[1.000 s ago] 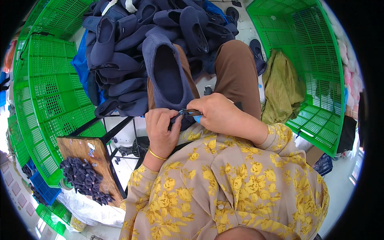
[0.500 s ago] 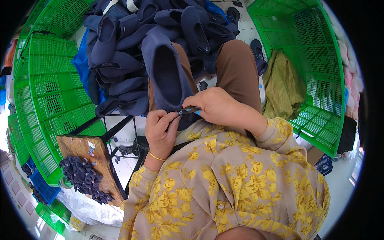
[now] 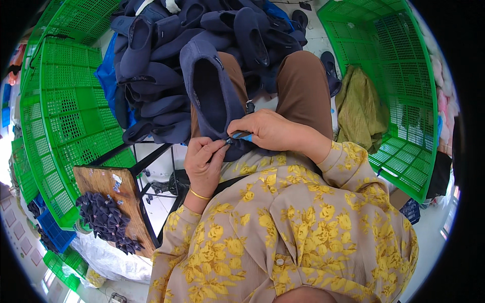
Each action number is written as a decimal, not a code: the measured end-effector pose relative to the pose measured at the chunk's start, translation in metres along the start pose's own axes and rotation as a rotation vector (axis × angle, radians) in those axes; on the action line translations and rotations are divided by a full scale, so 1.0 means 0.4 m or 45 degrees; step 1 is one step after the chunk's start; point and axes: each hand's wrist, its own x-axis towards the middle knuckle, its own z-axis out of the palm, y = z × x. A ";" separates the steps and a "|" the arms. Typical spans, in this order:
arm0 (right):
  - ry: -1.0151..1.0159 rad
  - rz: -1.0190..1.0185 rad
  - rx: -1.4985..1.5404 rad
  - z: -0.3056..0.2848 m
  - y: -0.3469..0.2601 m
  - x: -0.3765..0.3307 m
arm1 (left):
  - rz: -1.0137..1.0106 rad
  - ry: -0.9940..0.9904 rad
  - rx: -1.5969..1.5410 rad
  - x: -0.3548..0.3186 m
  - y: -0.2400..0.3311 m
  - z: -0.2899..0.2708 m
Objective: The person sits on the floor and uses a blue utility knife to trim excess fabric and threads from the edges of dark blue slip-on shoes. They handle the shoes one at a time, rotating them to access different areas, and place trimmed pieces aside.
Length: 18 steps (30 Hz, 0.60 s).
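Note:
A dark navy slip-on shoe [image 3: 209,91] rests over my left thigh, its opening facing up and its toe pointing away. At its heel, my left hand [image 3: 203,160] pinches a small dark piece with thumb and index finger. Closed around a small blue and dark hand tool [image 3: 244,136], my right hand [image 3: 273,130] touches the same heel edge. The tool looks like thread snips, but the fingers cover most of it. Both hands meet just below the shoe opening.
A large pile of navy shoes [image 3: 156,76] lies ahead. Green crates [image 3: 70,116] stand at left, another green crate [image 3: 404,91] at right, with an olive cloth [image 3: 361,108] over its edge. A wooden stool [image 3: 93,177] at left holds several dark fabric bows [image 3: 103,217].
My right hand has shifted slightly left and turned the tool, so its blue part now shows. My left hand keeps its pinch at the heel. The whole view has shifted slightly.

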 end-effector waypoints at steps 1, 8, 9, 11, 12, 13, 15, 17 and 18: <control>0.010 -0.005 -0.012 0.005 0.003 0.000 | 0.008 0.001 0.010 0.000 0.000 0.001; 0.008 -0.023 -0.198 0.023 0.010 -0.003 | 0.022 0.026 0.096 -0.005 0.005 0.005; -0.013 0.027 -0.259 0.027 -0.001 -0.002 | 0.042 0.036 0.112 -0.006 0.005 0.005; 0.013 0.032 -0.313 0.034 -0.021 -0.002 | 0.081 0.054 0.145 -0.009 0.002 0.006; 0.027 0.034 -0.341 0.037 -0.027 0.000 | 0.079 0.057 0.146 -0.011 0.000 0.006; 0.042 -0.034 -0.367 0.040 -0.030 0.005 | 0.078 0.060 0.148 -0.013 -0.003 0.006; 0.071 -0.174 -0.419 0.046 -0.033 0.014 | 0.081 0.075 0.150 -0.019 -0.009 0.007; -0.065 -0.182 -0.442 0.034 -0.032 0.028 | 0.092 0.098 0.153 -0.023 -0.014 0.008; -0.134 -0.188 -0.453 0.026 -0.031 0.035 | 0.086 0.101 0.153 -0.024 -0.009 0.006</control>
